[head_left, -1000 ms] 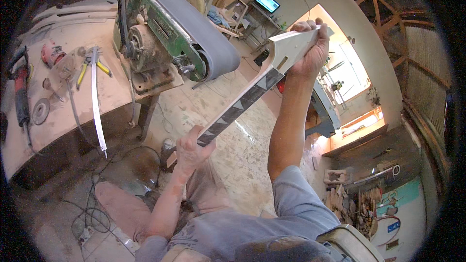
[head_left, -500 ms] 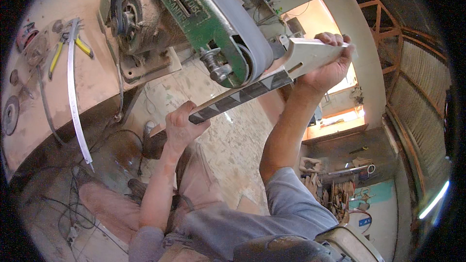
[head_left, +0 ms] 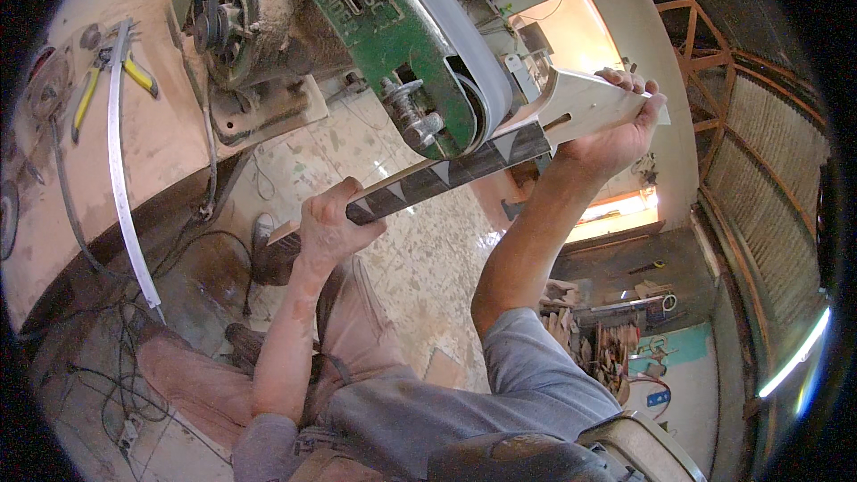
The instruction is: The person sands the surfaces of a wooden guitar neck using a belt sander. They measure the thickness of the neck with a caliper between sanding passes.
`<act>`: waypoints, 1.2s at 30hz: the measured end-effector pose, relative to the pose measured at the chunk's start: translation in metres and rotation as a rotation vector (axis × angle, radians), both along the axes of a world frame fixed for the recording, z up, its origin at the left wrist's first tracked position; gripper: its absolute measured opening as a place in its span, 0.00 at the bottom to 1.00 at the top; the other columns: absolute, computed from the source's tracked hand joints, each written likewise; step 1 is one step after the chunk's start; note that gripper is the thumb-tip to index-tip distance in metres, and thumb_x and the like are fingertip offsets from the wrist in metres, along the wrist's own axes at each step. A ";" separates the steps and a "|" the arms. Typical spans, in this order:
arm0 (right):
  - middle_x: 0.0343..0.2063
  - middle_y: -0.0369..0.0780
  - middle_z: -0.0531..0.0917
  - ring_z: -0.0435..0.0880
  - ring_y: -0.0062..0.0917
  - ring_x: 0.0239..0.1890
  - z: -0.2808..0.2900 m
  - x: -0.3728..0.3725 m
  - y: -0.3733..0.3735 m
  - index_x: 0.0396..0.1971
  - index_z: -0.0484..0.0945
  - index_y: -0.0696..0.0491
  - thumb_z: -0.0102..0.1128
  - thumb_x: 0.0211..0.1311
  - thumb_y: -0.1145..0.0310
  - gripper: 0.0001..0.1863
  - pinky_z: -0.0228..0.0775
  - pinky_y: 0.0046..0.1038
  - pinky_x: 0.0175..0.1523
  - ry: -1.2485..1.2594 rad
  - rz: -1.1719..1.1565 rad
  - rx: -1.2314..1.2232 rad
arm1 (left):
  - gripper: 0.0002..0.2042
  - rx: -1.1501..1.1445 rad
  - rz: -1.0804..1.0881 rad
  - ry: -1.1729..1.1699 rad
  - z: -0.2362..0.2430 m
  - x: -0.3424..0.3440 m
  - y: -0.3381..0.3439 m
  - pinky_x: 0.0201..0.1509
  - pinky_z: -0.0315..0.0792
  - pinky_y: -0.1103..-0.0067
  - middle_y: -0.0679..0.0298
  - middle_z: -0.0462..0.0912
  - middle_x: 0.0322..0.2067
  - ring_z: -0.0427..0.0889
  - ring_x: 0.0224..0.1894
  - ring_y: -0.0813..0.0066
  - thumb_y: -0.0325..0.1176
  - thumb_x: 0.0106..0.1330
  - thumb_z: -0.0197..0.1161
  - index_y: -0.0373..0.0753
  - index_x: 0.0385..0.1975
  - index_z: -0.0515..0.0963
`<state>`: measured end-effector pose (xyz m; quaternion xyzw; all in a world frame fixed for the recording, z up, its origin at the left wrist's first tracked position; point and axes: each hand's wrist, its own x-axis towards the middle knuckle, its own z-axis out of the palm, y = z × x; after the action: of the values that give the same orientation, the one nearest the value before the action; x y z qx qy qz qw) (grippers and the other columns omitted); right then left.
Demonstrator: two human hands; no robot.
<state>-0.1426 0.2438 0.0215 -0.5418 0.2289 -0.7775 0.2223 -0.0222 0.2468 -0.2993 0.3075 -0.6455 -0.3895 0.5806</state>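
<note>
A guitar neck [head_left: 451, 175] with a dark fingerboard and pale triangular inlays stretches between my two hands. My left hand [head_left: 330, 225] is wrapped round its lower left end. Around the pale, slotted headstock [head_left: 585, 105] at the upper right, the fingers of my right hand [head_left: 616, 129] are closed over the far edge. The neck's long side lies at the rounded lower end of a green belt sander [head_left: 420, 80] with a grey belt [head_left: 489, 98]. Whether the wood touches the belt I cannot tell.
On the dusty bench [head_left: 67, 214] at left lie yellow-handled pliers [head_left: 85, 103] and a long metal strip [head_left: 120, 161] jutting past the edge. The sander's motor [head_left: 254, 27] stands behind. Cables [head_left: 134, 393] trail on the floor. Wood pieces [head_left: 616, 357] are stacked at right.
The view has shifted a little, so the bench slides left and the sander sits slightly further right. The headstock and my right hand have moved slightly right; both hands keep their grip.
</note>
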 end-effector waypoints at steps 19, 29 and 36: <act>0.29 0.36 0.76 0.80 0.28 0.35 -0.010 0.001 0.005 0.41 0.70 0.50 0.46 0.80 0.58 0.12 0.80 0.37 0.48 0.031 -0.123 -0.051 | 0.23 0.114 -0.172 -0.027 -0.012 0.000 -0.001 0.39 0.81 0.69 0.55 0.87 0.31 0.88 0.33 0.57 0.39 0.40 0.78 0.37 0.35 0.78; 0.29 0.35 0.75 0.79 0.28 0.36 -0.015 0.018 0.007 0.41 0.69 0.50 0.45 0.81 0.58 0.11 0.78 0.35 0.49 0.090 -0.264 -0.018 | 0.25 0.048 -0.144 -0.006 -0.025 -0.012 -0.002 0.39 0.81 0.68 0.55 0.86 0.30 0.88 0.33 0.56 0.40 0.39 0.78 0.36 0.37 0.78; 0.30 0.35 0.75 0.79 0.27 0.36 -0.016 0.009 0.010 0.41 0.68 0.50 0.45 0.81 0.58 0.11 0.78 0.35 0.49 0.116 -0.180 -0.011 | 0.25 0.057 -0.211 -0.024 -0.035 -0.021 -0.007 0.40 0.80 0.68 0.54 0.86 0.30 0.87 0.33 0.55 0.42 0.41 0.76 0.35 0.37 0.78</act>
<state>-0.1333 0.2538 0.0052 -0.5646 0.2849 -0.7628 0.1352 -0.0432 0.2402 -0.3338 0.2592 -0.6699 -0.4629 0.5195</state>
